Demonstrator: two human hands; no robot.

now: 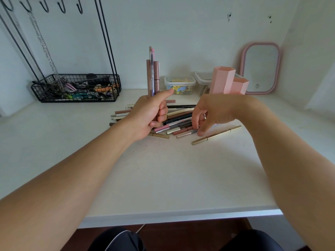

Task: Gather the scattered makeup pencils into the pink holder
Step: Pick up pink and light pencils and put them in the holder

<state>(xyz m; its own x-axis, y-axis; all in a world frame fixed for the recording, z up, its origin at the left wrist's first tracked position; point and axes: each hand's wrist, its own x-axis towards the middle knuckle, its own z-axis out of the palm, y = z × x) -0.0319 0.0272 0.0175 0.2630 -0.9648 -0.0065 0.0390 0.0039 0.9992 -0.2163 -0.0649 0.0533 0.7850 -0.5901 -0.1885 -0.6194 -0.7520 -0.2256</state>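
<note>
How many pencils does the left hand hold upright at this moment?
3 can be seen. The left hand grips them upright: a tall pink pencil on the left, a lilac brush-tipped pencil in the middle, a shorter brownish-pink pencil on the right. The fist may hide others.

Pink holder, gold pencil, seemingly black basket.

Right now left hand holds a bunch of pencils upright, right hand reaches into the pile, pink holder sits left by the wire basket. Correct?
Not quite. In the head view the pink holder sits right, by the pink mirror. The wire basket is far left. Left hand holds pencils upright; right hand reaches into the pile.
</note>
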